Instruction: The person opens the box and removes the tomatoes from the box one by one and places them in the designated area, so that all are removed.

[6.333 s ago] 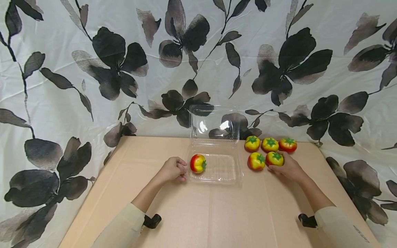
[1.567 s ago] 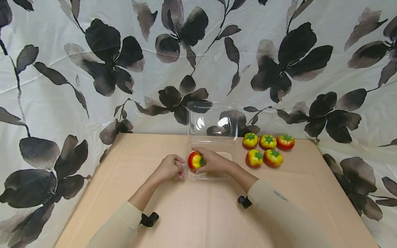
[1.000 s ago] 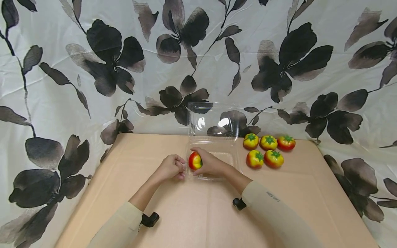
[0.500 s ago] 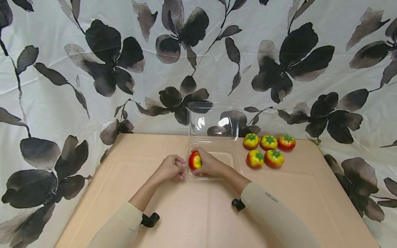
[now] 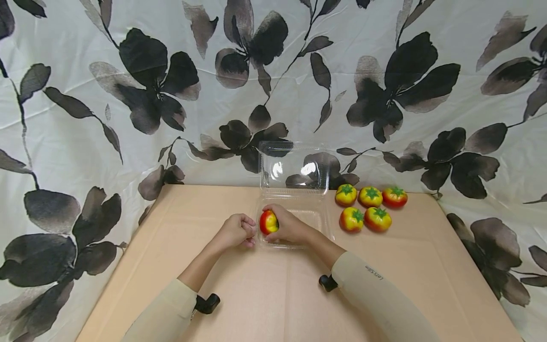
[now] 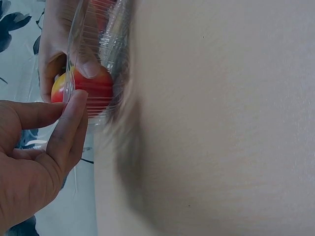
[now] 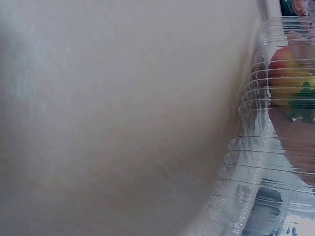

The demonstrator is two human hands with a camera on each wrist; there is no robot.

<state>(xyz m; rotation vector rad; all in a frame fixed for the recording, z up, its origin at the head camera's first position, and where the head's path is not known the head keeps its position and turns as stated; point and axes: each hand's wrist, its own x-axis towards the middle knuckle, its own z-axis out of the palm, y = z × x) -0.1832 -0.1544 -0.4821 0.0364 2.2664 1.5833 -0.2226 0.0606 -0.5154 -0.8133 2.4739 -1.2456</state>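
Observation:
In the head view, a clear plastic clamshell container sits at the table's back with its lid raised. My right hand reaches into it and grips a red-and-yellow tomato-like fruit at its left side. Part of that fruit is hidden by the hand; its green leafy top shows through the ribbed wall in the right wrist view. My left hand stays at the container's left edge. The left wrist view shows its thumb and fingers pinching the clear rim.
Several more red-and-yellow fruits with green tops stand in two rows right of the container. A floral cloth hangs behind the light-brown table.
My right hand moved left from the fruits outside to the one in the container and now grips it. Over the last second it has barely moved. The left hand keeps its place.

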